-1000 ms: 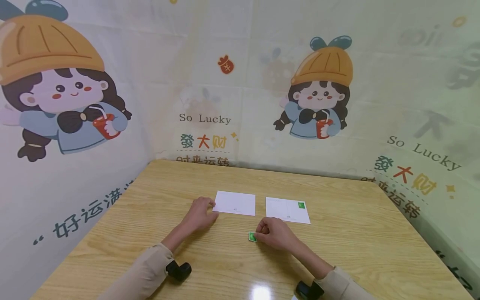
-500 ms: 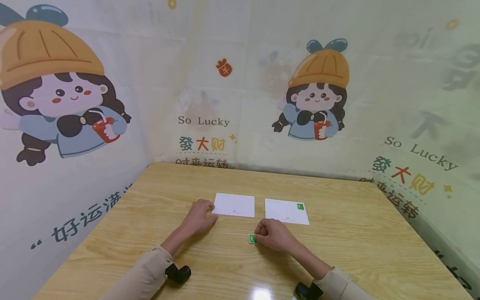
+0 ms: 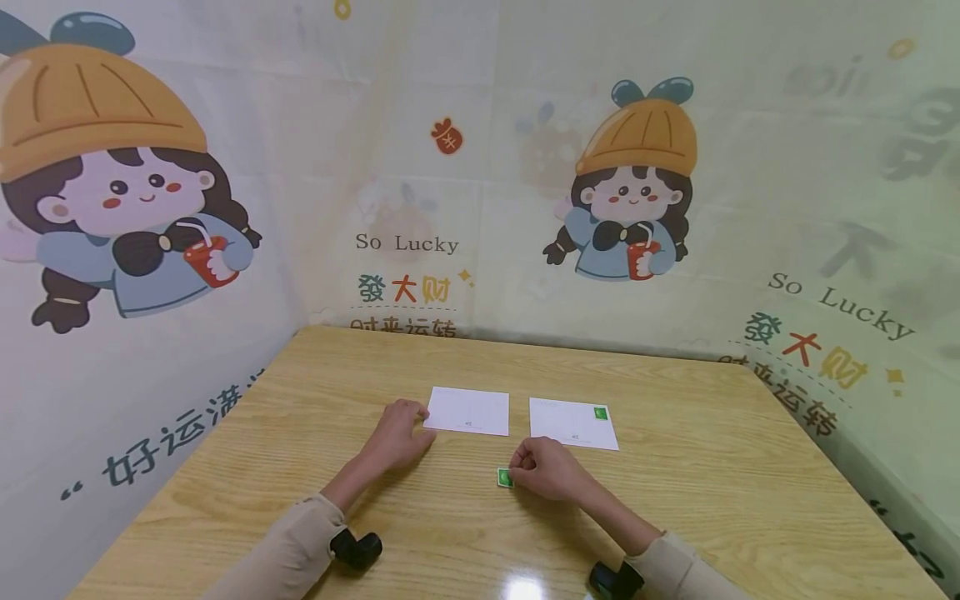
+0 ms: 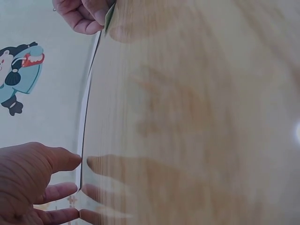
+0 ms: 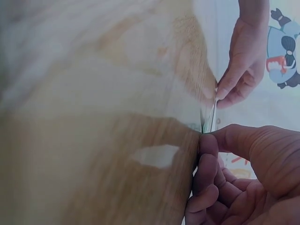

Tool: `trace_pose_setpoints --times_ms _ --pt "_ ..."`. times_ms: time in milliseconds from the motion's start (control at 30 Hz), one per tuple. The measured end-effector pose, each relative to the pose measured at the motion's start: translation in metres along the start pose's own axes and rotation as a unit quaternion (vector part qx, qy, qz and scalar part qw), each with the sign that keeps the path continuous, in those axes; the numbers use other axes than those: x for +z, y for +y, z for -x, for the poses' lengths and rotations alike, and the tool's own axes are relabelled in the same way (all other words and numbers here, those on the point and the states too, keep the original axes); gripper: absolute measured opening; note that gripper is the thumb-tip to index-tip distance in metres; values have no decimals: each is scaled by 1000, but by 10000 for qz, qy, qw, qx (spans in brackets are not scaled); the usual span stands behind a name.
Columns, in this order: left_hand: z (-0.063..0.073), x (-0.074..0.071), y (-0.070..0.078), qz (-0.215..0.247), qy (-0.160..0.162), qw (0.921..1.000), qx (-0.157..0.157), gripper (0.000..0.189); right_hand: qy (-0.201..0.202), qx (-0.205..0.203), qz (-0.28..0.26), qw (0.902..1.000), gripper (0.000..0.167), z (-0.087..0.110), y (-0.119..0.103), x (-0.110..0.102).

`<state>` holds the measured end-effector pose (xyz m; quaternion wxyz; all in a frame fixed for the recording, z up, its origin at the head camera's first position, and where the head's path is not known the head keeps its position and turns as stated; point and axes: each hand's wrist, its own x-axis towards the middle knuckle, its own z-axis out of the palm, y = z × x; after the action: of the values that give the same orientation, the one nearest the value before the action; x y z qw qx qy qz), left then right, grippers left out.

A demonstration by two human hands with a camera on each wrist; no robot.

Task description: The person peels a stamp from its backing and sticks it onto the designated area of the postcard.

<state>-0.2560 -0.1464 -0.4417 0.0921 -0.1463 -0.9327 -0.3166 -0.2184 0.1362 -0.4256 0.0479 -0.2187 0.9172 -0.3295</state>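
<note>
Two white envelope-like cards lie side by side on the wooden table. My left hand (image 3: 399,435) touches the left edge of the left card (image 3: 467,410), thumb and fingers extended and spread. The right card (image 3: 566,423) bears a green stamp (image 3: 601,413) in its upper right corner. In front of the cards, my right hand (image 3: 551,471) pinches another green stamp (image 3: 504,477) between thumb and index finger, low over the table. The left wrist view shows this stamp (image 4: 109,18) edge-on and tilted; whether it touches the table I cannot tell.
The wooden table (image 3: 660,492) reaches back to a printed cloth backdrop (image 3: 510,183) standing behind and at both sides. A black wrist camera (image 3: 357,548) sits on the left sleeve, another (image 3: 617,581) on the right. Part of something pale shows beside the right one.
The head view has tilted slightly, so the whole scene sits a little lower. Both hands, the cards and the pinched stamp keep practically the same places on the table.
</note>
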Motion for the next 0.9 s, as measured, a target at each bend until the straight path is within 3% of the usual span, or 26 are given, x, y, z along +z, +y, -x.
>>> trace_pose_setpoints --times_ms 400,900 --pt "1 -2 4 -34 -56 10000 10 31 -10 262 -173 9995 7 2 -4 1" --pt "13 -3 12 314 8 9994 125 31 -100 125 -465 9988 4 4 -3 6"
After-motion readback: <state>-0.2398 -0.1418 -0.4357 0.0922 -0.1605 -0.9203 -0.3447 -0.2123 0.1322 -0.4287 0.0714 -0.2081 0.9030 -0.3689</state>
